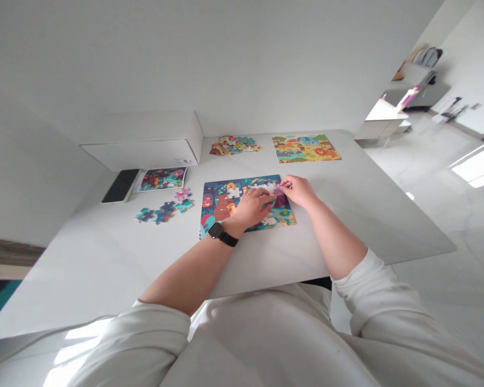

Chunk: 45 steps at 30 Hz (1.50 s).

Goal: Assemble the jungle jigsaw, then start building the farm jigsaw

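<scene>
In front of me on the white table lies a dark blue jigsaw puzzle point(221, 211), mostly filled, with pale gaps near its upper middle. My left hand point(254, 207), a black watch on its wrist, rests over the puzzle's middle with fingers stretched toward the right and hides part of the picture. At the upper right edge, my right hand point(297, 190) pinches a pinkish-purple puzzle piece point(277, 188) between thumb and fingertips. Left of the puzzle, several loose puzzle pieces point(164, 212) are scattered, blue, teal and pink.
A printed picture card point(163, 179) and a phone point(121, 186) lie at the left, before a white box point(141, 153). Toward the back sit a heap of other puzzle pieces point(232, 145) and a yellow animal puzzle point(306, 148). The white table point(371, 215) ends at the right.
</scene>
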Each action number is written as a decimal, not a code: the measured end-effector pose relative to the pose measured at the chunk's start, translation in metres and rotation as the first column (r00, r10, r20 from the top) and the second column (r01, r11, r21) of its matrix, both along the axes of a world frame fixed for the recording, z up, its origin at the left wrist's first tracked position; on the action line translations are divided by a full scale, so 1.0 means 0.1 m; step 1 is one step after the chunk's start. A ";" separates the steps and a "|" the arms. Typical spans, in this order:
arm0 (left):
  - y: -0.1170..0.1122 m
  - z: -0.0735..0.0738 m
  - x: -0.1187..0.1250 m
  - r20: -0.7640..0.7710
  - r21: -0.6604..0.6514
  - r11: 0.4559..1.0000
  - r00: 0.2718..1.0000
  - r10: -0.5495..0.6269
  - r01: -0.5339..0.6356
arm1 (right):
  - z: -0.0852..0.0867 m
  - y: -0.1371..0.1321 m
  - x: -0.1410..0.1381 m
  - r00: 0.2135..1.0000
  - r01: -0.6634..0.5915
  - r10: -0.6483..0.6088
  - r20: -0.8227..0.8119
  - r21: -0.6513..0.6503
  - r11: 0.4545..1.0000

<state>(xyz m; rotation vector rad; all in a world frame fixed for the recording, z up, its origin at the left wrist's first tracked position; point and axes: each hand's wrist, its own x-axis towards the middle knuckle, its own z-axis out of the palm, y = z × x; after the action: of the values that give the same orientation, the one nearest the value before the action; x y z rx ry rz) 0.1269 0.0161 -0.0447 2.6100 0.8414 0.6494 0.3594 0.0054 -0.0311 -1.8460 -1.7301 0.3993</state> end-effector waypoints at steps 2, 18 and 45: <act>-0.02 0.00 0.00 -0.061 0.017 1.000 0.998 -0.015 0.016 | -0.01 -0.02 -0.02 0.999 -0.024 0.025 0.026 -0.035 0.999; -0.06 0.06 -0.03 -0.091 0.076 0.996 0.995 0.047 -0.040 | -0.15 -0.01 -0.07 0.970 -0.178 0.186 0.156 -0.065 0.982; 0.65 0.26 -2.18 -0.286 -0.160 0.516 0.540 0.791 -0.841 | -0.11 -0.09 -0.18 0.976 -0.182 0.168 0.137 0.098 0.979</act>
<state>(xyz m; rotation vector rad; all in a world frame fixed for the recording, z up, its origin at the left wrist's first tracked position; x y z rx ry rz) -0.0909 0.0812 -0.0189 1.8849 2.1218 0.4357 0.3418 -0.0037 -0.0424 -1.6798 -1.9693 0.2527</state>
